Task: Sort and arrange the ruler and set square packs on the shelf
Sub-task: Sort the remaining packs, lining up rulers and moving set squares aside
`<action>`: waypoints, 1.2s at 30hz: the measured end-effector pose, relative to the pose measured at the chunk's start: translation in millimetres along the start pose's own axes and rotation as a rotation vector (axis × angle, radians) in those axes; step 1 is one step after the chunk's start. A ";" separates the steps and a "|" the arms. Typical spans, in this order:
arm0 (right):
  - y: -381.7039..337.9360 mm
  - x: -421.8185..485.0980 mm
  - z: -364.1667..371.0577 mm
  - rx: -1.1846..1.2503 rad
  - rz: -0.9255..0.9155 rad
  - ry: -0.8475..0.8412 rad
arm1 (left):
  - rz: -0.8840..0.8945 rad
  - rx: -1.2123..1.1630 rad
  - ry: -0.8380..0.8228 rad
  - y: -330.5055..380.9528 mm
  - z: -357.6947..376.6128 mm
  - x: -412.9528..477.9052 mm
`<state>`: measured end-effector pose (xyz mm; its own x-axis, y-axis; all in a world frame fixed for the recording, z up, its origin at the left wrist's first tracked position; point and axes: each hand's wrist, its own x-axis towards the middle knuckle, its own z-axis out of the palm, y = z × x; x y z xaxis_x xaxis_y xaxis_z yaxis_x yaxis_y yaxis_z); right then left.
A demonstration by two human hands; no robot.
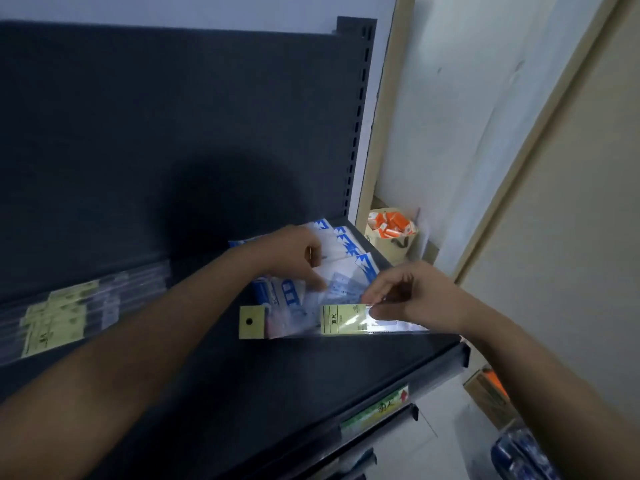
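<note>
On the dark shelf [242, 375] lies a pile of clear set square packs [349, 258] with blue-and-white headers, at the back right. My left hand [294, 254] rests on this pile, fingers pressed onto the packs. A long clear ruler pack [304, 322] with yellow labels lies crosswise in front of the pile. My right hand [412, 296] pinches its right end between thumb and fingers. At the far left of the shelf sits a stack of more ruler packs [69, 313] with yellow labels, blurred.
The shelf's front rail [377, 410] carries a green price label. To the right, a bag of orange boxes [391, 230] stands on the floor by the wall. A cardboard box [491, 393] and blue items [519, 452] lie at the lower right.
</note>
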<state>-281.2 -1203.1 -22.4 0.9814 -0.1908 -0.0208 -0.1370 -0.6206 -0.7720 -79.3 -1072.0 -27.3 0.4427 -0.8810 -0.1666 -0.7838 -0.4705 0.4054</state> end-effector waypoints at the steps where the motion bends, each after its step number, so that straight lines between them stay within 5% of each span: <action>1: 2.9 5.1 -2.3 0.002 -0.021 -0.015 | -0.019 0.034 0.003 -0.4 -0.5 -1.6; 7: 9.0 36.3 -3.4 -0.055 -0.200 -0.135 | -0.105 -0.082 0.183 14.5 1.3 -43.1; 14: -27.4 57.4 46.4 -0.003 -0.372 -0.179 | -0.242 -0.234 0.153 15.6 13.0 -148.5; 27: -123.4 85.8 199.6 -0.132 -0.468 -0.189 | -0.467 -0.367 0.652 -125.7 12.5 -306.2; 36: -137.1 110.1 249.8 -0.339 -0.311 0.142 | -0.400 -0.285 0.795 -199.8 18.2 -280.2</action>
<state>-120.7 -949.0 -77.6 0.9579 -0.0440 0.2837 0.1010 -0.8735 -0.4763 -54.7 -732.1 -77.9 0.9072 -0.3143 0.2798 -0.4188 -0.6096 0.6731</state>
